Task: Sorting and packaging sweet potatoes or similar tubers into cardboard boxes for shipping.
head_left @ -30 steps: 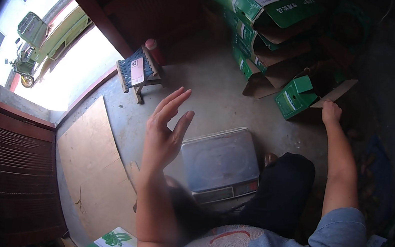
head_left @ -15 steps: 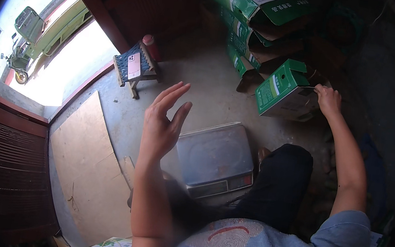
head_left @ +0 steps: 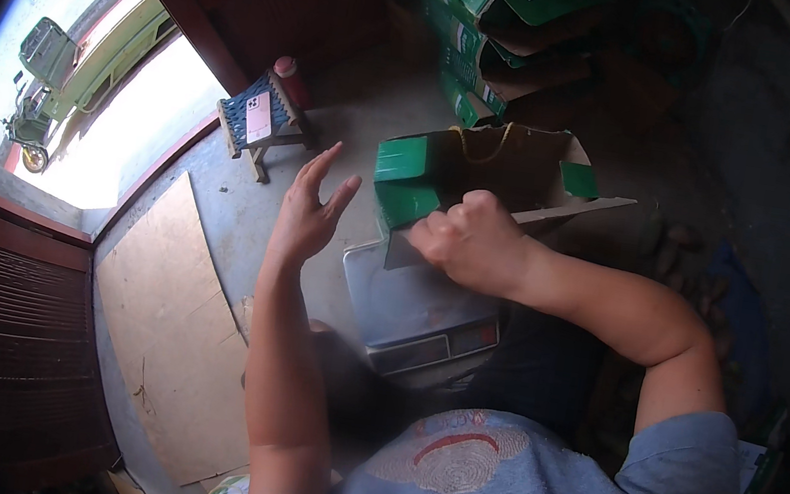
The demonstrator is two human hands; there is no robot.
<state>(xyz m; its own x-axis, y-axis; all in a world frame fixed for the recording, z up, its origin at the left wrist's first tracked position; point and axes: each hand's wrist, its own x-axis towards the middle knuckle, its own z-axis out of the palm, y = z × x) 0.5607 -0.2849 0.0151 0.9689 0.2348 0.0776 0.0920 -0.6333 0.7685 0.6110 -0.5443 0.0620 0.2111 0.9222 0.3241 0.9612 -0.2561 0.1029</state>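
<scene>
- The right hand (head_left: pixel 476 243) was closed around the near wall of a green carton (head_left: pixel 528 165), close to its left corner; the fingers were curled tight, and the knuckles looked upward.
- The carton was in front of the person, with its mouth turned up. Its brown inside was visible, and a yellow rope handle (head_left: pixel 485 148) curved at the far wall.
- The left hand (head_left: pixel 310 205) was raised just to the left of the carton, apart from it. Its thumb stood wide away from the fingers, and the palm was bare.
- A weighing scale (head_left: pixel 427 307) lay below the carton in the view; whether the two were touching, I cannot tell.
- Farther away stood a stack of green boxes (head_left: pixel 474 41).
- To the left stood a small woven stool (head_left: pixel 277 114), with a pink phone (head_left: pixel 258 117) on it and a red bottle (head_left: pixel 292 83) just beside it.
- A flat tan board (head_left: pixel 172 327) lay on the floor, to the left of the left forearm.
</scene>
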